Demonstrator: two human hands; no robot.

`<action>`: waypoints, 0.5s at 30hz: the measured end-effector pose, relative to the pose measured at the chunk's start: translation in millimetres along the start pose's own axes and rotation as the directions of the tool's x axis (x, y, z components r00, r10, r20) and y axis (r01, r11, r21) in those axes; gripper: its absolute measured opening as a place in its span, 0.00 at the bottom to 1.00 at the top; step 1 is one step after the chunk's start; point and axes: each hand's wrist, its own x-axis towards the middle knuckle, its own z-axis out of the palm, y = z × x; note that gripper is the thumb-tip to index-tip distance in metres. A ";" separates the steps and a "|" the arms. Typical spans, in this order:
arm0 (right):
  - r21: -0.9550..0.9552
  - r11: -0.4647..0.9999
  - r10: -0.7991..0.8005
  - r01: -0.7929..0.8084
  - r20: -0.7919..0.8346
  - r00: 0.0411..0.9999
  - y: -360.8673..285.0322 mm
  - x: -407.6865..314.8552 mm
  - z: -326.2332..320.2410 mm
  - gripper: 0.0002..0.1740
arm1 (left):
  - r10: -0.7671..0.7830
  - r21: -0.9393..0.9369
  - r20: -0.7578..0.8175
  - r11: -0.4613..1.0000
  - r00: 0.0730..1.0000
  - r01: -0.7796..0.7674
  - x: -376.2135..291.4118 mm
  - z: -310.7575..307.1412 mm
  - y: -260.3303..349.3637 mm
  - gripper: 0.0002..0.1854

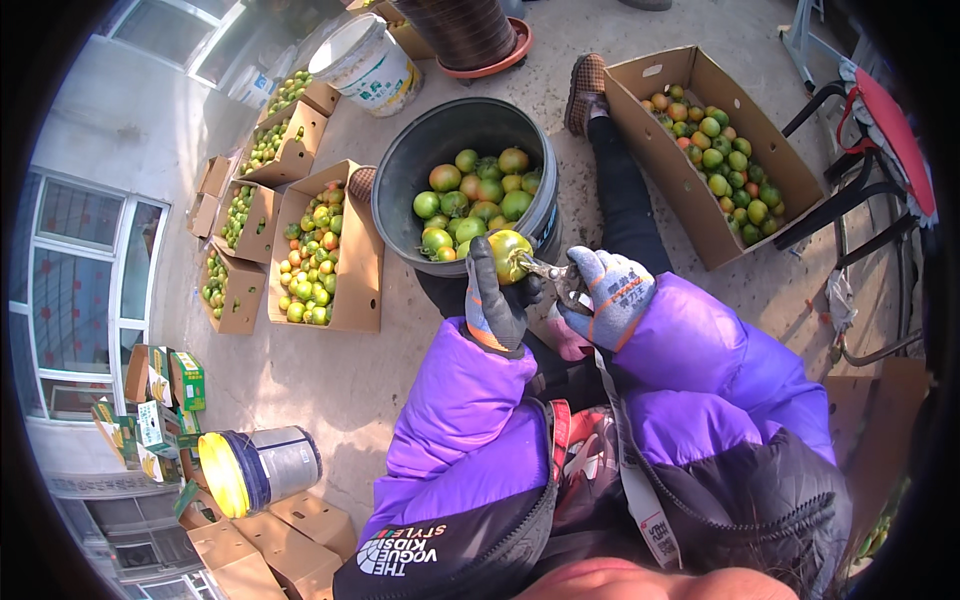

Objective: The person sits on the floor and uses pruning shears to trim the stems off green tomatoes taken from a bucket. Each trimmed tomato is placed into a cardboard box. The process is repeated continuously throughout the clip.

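My left hand [496, 296], in a grey and dark work glove, holds a green-yellow tomato [510, 256] by its side, stem end turned to the right. In my gloved right hand [611, 296] is a pair of small pruning snips [559, 276], their metal tips touching the tomato's stem area. Whether the blades are parted is hard to make out. Just beyond my hands a dark bucket [397, 172] leans towards me, partly filled with green and orange tomatoes [480, 187].
Cardboard boxes of tomatoes stand at left [360, 292] and right [795, 199] of the bucket. A white bucket [375, 67] and a brown plant pot [457, 34] are farther off. A red-seated chair [892, 135] is at right. A yellow-rimmed bucket [285, 461] lies at lower left.
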 end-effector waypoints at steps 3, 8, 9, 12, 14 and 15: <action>-0.009 1.000 0.006 -0.006 0.023 1.000 -1.8 -0.6 1.4 0.32 | 0.144 0.221 0.021 0.964 0.989 -0.145 8.3 -18.8 -15.1 0.25; 0.026 0.998 0.051 -0.057 0.187 0.981 -0.9 4.8 3.8 0.27 | 0.141 0.289 0.053 0.946 0.989 -0.150 8.5 -26.4 -19.3 0.19; 0.050 0.996 0.070 -0.080 0.183 0.981 -1.0 5.8 5.8 0.25 | 0.147 0.317 0.044 0.936 0.988 -0.154 8.2 -25.1 -20.3 0.19; 0.114 0.978 0.148 -0.178 0.228 0.962 -0.5 9.4 12.1 0.23 | 0.085 0.242 -0.023 0.967 0.996 -0.077 4.8 -18.5 -16.0 0.19; 0.149 0.957 0.196 -0.247 0.293 0.936 2.5 13.3 16.0 0.23 | 0.035 0.173 -0.065 0.985 0.997 -0.023 4.0 -18.5 -16.0 0.20; 0.169 0.948 0.207 -0.268 0.309 0.928 4.2 14.0 18.8 0.22 | 0.021 0.154 -0.072 0.988 0.997 -0.010 6.0 -18.6 -16.6 0.20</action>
